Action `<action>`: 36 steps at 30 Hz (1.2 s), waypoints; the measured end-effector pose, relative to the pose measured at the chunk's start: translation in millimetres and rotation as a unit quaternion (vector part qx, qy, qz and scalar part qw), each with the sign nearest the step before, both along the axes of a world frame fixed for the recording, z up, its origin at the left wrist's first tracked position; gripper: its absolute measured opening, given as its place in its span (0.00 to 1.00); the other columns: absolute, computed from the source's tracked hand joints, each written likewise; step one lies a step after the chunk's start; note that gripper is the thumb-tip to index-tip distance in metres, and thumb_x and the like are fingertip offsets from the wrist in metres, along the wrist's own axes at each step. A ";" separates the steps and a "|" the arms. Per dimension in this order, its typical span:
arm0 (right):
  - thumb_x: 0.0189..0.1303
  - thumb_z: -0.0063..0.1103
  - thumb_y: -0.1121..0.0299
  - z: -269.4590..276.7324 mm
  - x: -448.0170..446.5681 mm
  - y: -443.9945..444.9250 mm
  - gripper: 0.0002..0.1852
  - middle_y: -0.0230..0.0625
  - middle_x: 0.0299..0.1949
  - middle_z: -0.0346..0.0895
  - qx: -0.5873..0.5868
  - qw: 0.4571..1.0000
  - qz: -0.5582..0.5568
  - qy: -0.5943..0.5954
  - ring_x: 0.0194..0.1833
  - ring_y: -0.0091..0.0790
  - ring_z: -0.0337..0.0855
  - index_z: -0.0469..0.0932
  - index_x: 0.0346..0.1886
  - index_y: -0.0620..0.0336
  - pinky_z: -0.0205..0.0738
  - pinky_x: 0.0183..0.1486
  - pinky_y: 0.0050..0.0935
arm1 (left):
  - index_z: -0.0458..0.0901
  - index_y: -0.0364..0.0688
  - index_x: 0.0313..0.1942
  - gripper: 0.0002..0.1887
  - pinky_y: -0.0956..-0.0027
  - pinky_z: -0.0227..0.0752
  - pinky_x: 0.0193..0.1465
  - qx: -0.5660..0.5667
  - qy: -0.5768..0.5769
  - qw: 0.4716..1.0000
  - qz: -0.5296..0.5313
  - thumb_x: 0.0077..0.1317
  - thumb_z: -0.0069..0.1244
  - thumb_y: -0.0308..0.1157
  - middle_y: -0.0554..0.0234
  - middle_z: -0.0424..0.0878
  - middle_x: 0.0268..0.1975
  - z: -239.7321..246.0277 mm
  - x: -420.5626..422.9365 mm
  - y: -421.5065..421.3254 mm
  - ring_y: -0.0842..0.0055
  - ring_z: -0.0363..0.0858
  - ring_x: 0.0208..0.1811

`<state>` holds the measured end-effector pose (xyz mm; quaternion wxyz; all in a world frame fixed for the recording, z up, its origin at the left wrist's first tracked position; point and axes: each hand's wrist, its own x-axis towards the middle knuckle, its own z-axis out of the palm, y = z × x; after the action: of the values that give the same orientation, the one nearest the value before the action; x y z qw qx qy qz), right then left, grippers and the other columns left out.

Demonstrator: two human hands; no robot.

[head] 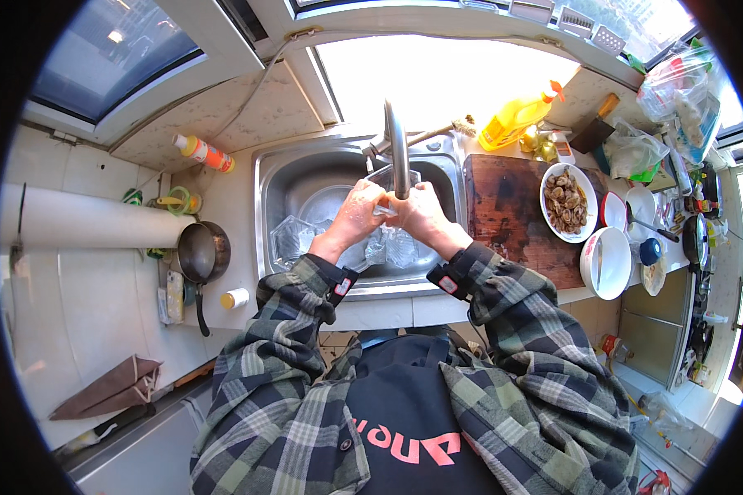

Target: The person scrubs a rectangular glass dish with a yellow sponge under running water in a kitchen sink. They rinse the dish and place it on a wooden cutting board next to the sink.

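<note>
Both my hands meet over a double stainless steel sink (259, 216), below the metal faucet (399, 148). My left hand (360, 210) and my right hand (418, 213) are wet and grip a clear glass piece (384, 211) between them; its full shape is hidden by the fingers. Clear glass dishes (292, 238) lie in the left basin, with a large round clear dish behind them. More ribbed clear glassware (399, 244) sits under my hands. A clear angular rim shows just beyond my fingers.
Right of the sink lies a wooden cutting board (508, 210), with a plate of clams (566, 203) and a white bowl (605, 263) at its right. A yellow detergent bottle (514, 120) stands behind. To the left are a small saucepan (203, 252) and a white jar (235, 298).
</note>
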<state>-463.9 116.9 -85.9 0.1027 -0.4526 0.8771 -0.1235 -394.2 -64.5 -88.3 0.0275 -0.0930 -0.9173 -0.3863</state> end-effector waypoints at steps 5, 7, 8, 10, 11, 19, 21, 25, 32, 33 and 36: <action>0.55 0.77 0.64 1.6 18.9 -4.0 0.13 0.37 0.37 0.91 -0.065 0.997 -0.022 -0.027 0.46 0.43 0.92 0.88 0.44 0.49 0.68 0.61 0.54 | 0.85 0.39 0.42 0.16 0.61 0.75 0.64 0.085 0.030 0.994 0.054 0.53 0.52 0.15 0.55 0.84 0.46 -2.9 17.0 -13.4 0.60 0.80 0.56; 0.56 0.78 0.61 3.7 24.8 -1.5 0.15 0.39 0.36 0.89 0.002 1.000 0.009 -0.028 0.50 0.44 0.89 0.89 0.47 0.48 0.68 0.61 0.52 | 0.85 0.38 0.42 0.14 0.60 0.76 0.62 0.160 0.006 0.976 0.149 0.54 0.54 0.19 0.54 0.85 0.48 -11.7 13.9 -23.4 0.61 0.82 0.54; 0.56 0.77 0.62 4.5 27.8 1.1 0.09 0.39 0.33 0.88 -0.030 0.999 0.012 -0.018 0.46 0.44 0.89 0.90 0.40 0.49 0.67 0.60 0.52 | 0.86 0.38 0.46 0.16 0.62 0.75 0.63 0.190 0.004 0.960 0.204 0.58 0.52 0.18 0.56 0.86 0.51 -18.6 8.8 -25.3 0.65 0.82 0.56; 0.56 0.77 0.62 4.8 32.0 5.1 0.08 0.38 0.33 0.88 0.002 1.000 0.011 -0.003 0.45 0.44 0.89 0.89 0.37 0.49 0.67 0.60 0.52 | 0.86 0.34 0.55 0.18 0.66 0.75 0.64 0.279 -0.055 0.898 0.337 0.67 0.48 0.19 0.60 0.87 0.55 -35.4 -10.6 -24.2 0.71 0.83 0.58; 0.55 0.77 0.62 4.3 33.4 7.5 0.08 0.38 0.34 0.88 0.004 1.000 0.021 0.010 0.44 0.44 0.89 0.89 0.36 0.49 0.67 0.60 0.51 | 0.84 0.32 0.55 0.15 0.69 0.76 0.59 0.377 -0.097 0.851 0.353 0.70 0.49 0.20 0.64 0.86 0.50 -44.9 -22.9 -17.5 0.74 0.84 0.52; 0.62 0.74 0.60 -2.8 31.1 48.5 0.09 0.35 0.31 0.88 -0.121 0.990 -0.078 0.010 0.45 0.39 0.88 0.91 0.42 0.49 0.68 0.65 0.53 | 0.84 0.40 0.45 0.04 0.69 0.76 0.40 0.527 -0.220 0.815 0.100 0.77 0.53 0.28 0.71 0.82 0.35 -70.1 -68.6 11.1 0.80 0.80 0.34; 0.60 0.76 0.58 0.9 27.7 57.9 0.10 0.33 0.29 0.87 -0.149 0.985 -0.083 0.035 0.40 0.40 0.86 0.91 0.40 0.50 0.72 0.60 0.45 | 0.86 0.39 0.51 0.09 0.68 0.75 0.50 0.468 -0.200 0.847 0.150 0.75 0.53 0.28 0.67 0.86 0.43 -62.5 -59.7 9.4 0.79 0.82 0.43; 0.60 0.77 0.59 18.8 17.5 75.2 0.10 0.37 0.30 0.86 -0.159 0.978 -0.137 0.006 0.40 0.43 0.86 0.92 0.40 0.50 0.72 0.57 0.47 | 0.85 0.38 0.63 0.19 0.69 0.71 0.63 0.435 -0.189 0.840 0.261 0.73 0.52 0.27 0.60 0.87 0.59 -41.1 -15.9 4.0 0.77 0.81 0.59; 0.62 0.78 0.65 79.9 -10.2 112.5 0.09 0.43 0.34 0.91 -0.258 0.939 -0.215 -0.078 0.36 0.39 0.90 0.92 0.42 0.56 0.82 0.43 0.35 | 0.86 0.37 0.60 0.17 0.72 0.71 0.64 0.441 -0.209 0.845 0.217 0.75 0.49 0.25 0.64 0.88 0.58 2.5 69.5 -1.8 0.79 0.81 0.59; 0.63 0.77 0.66 90.3 -13.7 116.7 0.08 0.42 0.35 0.92 -0.267 0.934 -0.222 -0.080 0.36 0.35 0.91 0.92 0.43 0.56 0.82 0.44 0.33 | 0.86 0.37 0.60 0.17 0.72 0.71 0.64 0.440 -0.215 0.846 0.212 0.75 0.49 0.25 0.64 0.88 0.58 8.4 79.2 -2.1 0.79 0.81 0.59; 0.63 0.77 0.66 121.3 -26.0 127.7 0.09 0.40 0.37 0.93 -0.272 0.929 -0.239 -0.084 0.38 0.30 0.91 0.93 0.45 0.57 0.82 0.48 0.34 | 0.87 0.37 0.59 0.17 0.73 0.71 0.64 0.434 -0.231 0.844 0.215 0.75 0.47 0.23 0.63 0.89 0.56 22.9 102.8 -2.1 0.80 0.82 0.58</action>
<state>-489.9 244.5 35.4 0.0164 -0.2284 0.8804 -0.4154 -291.4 -66.6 -65.4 -0.0651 0.2195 -0.6326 -0.7399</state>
